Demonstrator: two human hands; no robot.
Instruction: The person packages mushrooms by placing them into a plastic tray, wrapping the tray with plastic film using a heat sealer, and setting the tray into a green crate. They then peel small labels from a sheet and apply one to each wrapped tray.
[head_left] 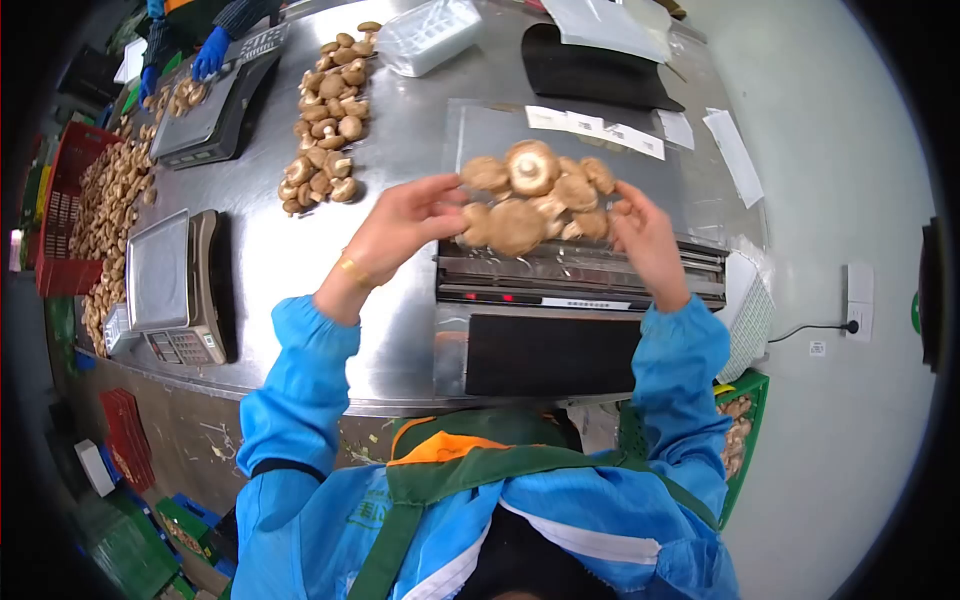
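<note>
My left hand (408,218) and my right hand (645,240) grip the two ends of a pack of brown shiitake mushrooms (517,226). Any tray under them looks clear and is hard to make out. One mushroom shows its pale underside and stem; the others mostly lie cap up. The pack is raised over the back edge of a film wrapping machine (590,277), which has metal rollers and a dark plate (552,355) at its front. Fingers curl round both ends, thumbs toward me. Motion blurs the right hand slightly.
Rows of mushrooms (328,110) lie left of the machine. Two scales (165,275) and a mushroom heap (108,200) beside a red crate (75,200) are farther left. Stacked clear trays (428,38) stand behind. A co-worker's blue-gloved hand (211,53) is at upper left; a wall (840,170) bounds the right.
</note>
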